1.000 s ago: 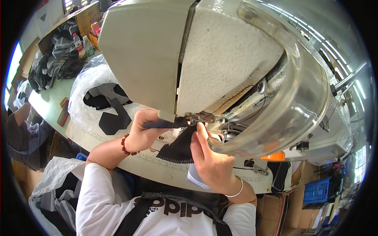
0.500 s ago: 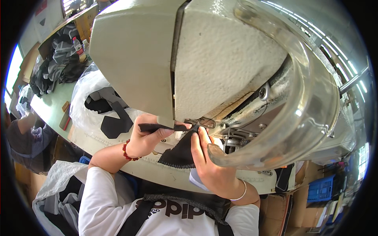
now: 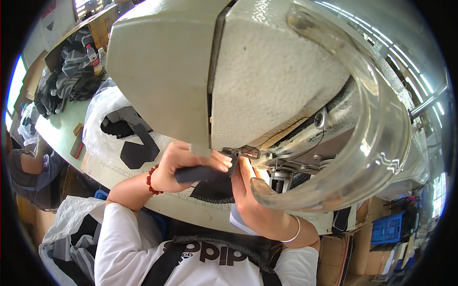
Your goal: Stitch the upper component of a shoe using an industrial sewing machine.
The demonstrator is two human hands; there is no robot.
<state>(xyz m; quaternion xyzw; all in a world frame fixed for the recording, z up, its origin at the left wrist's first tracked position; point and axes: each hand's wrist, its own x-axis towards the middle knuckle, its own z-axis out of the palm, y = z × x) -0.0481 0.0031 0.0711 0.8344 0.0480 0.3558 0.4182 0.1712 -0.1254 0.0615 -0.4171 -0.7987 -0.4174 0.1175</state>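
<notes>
A large cream sewing machine head fills the upper middle of the view, with a clear curved guard on its right. Under it lies a black fabric piece. My left hand, with a red bead bracelet at the wrist, pinches the upper edge of that fabric. My right hand, with a thin bangle, presses the fabric's right side beside the metal presser foot. The needle itself is hidden behind the machine head.
A clear plastic bag with black cut pieces lies on the pale table to the left. More dark fabric piles sit at the far left. Another person's arm is at the left edge. Cardboard boxes and a blue crate stand at lower right.
The view has dipped closer to the machine. Both hands have kept hold of the black fabric and shifted it slightly toward the presser foot.
</notes>
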